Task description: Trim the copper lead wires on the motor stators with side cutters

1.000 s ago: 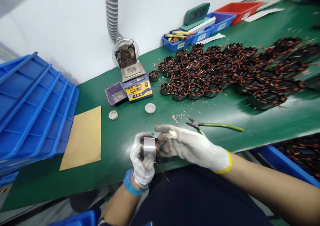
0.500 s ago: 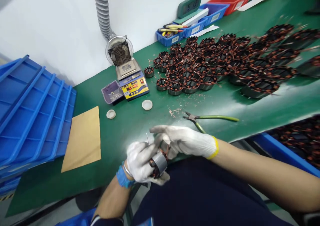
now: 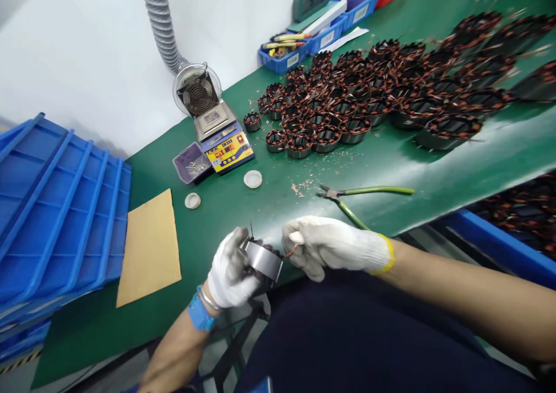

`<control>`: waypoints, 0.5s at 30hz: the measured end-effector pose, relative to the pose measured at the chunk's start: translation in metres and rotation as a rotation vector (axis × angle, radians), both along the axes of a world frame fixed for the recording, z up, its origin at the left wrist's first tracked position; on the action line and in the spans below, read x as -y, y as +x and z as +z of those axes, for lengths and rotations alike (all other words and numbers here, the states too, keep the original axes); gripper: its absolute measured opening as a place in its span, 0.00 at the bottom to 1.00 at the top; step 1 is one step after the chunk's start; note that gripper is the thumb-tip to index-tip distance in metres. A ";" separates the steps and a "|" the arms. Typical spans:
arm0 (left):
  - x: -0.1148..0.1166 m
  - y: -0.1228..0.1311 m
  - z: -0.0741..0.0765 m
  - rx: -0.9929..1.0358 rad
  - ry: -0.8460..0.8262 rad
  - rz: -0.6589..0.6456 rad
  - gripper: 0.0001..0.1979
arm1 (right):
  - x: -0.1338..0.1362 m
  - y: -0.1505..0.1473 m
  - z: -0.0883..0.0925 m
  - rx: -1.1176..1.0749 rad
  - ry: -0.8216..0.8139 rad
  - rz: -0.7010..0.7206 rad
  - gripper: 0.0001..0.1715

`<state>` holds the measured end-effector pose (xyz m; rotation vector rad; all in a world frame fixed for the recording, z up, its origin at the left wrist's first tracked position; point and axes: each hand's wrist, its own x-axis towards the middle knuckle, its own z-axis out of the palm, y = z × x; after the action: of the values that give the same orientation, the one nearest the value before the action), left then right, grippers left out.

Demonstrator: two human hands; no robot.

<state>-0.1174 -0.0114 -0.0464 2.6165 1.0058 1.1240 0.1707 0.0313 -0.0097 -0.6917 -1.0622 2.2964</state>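
Note:
My left hand (image 3: 232,268), in a white glove, is closed around a motor stator (image 3: 264,261), a grey steel ring with copper windings. One thin wire sticks up from its left side. My right hand (image 3: 319,245), gloved with a yellow cuff, pinches a copper wire (image 3: 291,250) that comes off the stator's right edge. Both hands are above the front edge of the green table (image 3: 208,208). Just beyond my right hand lie green-handled cutting pliers (image 3: 347,193), jaws spread, pointing left. Wire clippings (image 3: 302,186) are scattered near the jaws.
Many wound stators (image 3: 325,135) cover the right of the table. A solder pot (image 3: 223,144) stands at the back beside a purple box (image 3: 191,162). Two small white dishes (image 3: 252,179), a tan sheet (image 3: 150,251) and stacked blue crates (image 3: 56,208) are at left.
The stator has turned so its steel side faces up toward me. My right hand has drawn away to the right, stretching the wire out from the windings. The view has shifted slightly.

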 end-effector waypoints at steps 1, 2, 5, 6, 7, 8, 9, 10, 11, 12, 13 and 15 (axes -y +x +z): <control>0.004 0.005 -0.007 0.020 0.047 0.035 0.29 | -0.003 0.000 0.004 0.053 0.030 -0.021 0.24; 0.008 0.013 -0.013 0.031 0.085 0.077 0.29 | -0.007 0.001 0.009 0.124 0.081 -0.042 0.24; 0.021 0.043 -0.026 0.066 0.127 0.267 0.20 | -0.018 0.003 0.022 0.404 0.400 -0.088 0.21; 0.024 0.053 -0.028 0.112 0.107 0.335 0.18 | -0.021 0.004 0.025 0.517 0.562 -0.100 0.19; 0.027 0.064 -0.028 0.180 0.047 0.393 0.16 | -0.024 0.004 0.029 0.636 0.737 -0.118 0.18; 0.029 0.073 -0.026 0.272 -0.060 0.436 0.15 | -0.025 0.004 0.032 0.751 0.911 -0.144 0.17; 0.029 0.081 -0.023 0.377 -0.204 0.465 0.15 | -0.027 0.004 0.034 0.855 1.078 -0.174 0.16; 0.029 0.087 -0.019 0.496 -0.370 0.478 0.17 | -0.028 0.002 0.037 0.940 1.233 -0.207 0.16; 0.028 0.090 -0.014 0.627 -0.543 0.472 0.20 | -0.028 0.000 0.041 1.001 1.371 -0.238 0.15; 0.027 0.092 -0.010 0.787 -0.702 0.461 0.23 | -0.028 -0.002 0.045 1.033 1.496 -0.267 0.15; 0.024 0.093 -0.006 0.963 -0.827 0.448 0.25 | -0.028 -0.004 0.050 1.038 1.609 -0.288 0.14; 0.019 0.092 -0.002 1.290 -0.963 0.451 0.25 | -0.026 -0.010 0.063 0.982 1.789 -0.317 0.13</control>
<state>-0.0254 -0.0299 -0.0484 0.6567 1.2434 1.4689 0.1609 0.0574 0.0532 -0.9069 -2.4248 0.0133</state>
